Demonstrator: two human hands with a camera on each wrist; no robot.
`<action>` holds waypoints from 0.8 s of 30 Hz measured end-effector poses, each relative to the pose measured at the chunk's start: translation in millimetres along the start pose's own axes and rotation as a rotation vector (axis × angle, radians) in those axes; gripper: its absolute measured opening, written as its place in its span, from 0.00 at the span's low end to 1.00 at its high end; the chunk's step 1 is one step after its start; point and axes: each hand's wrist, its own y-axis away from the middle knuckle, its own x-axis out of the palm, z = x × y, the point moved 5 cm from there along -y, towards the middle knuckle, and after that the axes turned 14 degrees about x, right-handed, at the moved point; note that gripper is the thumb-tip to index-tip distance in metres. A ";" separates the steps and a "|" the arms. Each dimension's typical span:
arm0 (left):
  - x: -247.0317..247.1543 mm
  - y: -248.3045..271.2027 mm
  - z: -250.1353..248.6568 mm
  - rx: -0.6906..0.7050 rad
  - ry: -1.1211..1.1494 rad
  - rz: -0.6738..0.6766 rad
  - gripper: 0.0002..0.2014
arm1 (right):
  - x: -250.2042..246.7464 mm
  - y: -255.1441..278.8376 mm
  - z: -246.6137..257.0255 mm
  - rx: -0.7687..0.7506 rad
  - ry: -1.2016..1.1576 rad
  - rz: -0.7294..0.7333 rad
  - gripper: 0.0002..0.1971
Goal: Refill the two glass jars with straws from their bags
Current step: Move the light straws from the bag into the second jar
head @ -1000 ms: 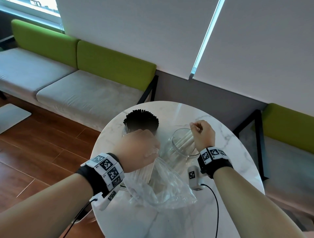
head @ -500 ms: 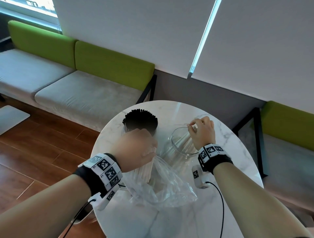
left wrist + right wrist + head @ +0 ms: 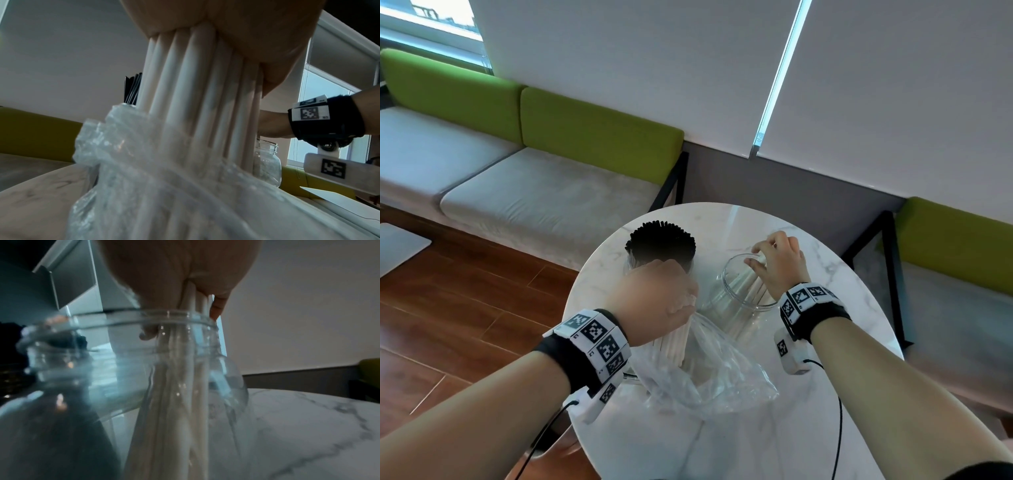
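On the round marble table [image 3: 722,219], my left hand [image 3: 683,303] grips the top of a bundle of white straws [image 3: 673,344] that stands upright in a crumpled clear plastic bag [image 3: 715,373]. The left wrist view shows my fingers wrapped round this bundle [image 3: 195,97] above the bag [image 3: 133,162]. My right hand [image 3: 760,257] holds a few white straws [image 3: 185,386] at the mouth of the right glass jar [image 3: 729,284], their lower ends inside the glass [image 3: 102,369]. Behind my left hand, the left jar is packed with black straws [image 3: 661,240].
A bench with grey seats and green backs [image 3: 585,137] runs along the wall behind the table, and another green-backed seat [image 3: 955,246] stands on the right. Wooden floor [image 3: 465,308] lies to the left. Cables hang from both wrist cameras over the table's near part.
My right hand has gone down and forward to the jar mouth, pushing its white straws deeper in. My left hand has stayed on the bundle in the bag.
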 end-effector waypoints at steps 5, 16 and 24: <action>1.5 -1.8 0.4 -0.006 0.017 -0.002 0.12 | -9.8 13.2 9.4 -0.016 0.165 0.211 0.23; -0.1 -6.2 -2.0 0.013 0.038 0.010 0.19 | -2.5 123.1 74.2 0.002 -0.827 0.328 0.29; -13.4 0.5 1.6 0.054 -0.064 0.106 0.39 | 34.1 144.1 89.7 0.155 -1.064 0.382 0.42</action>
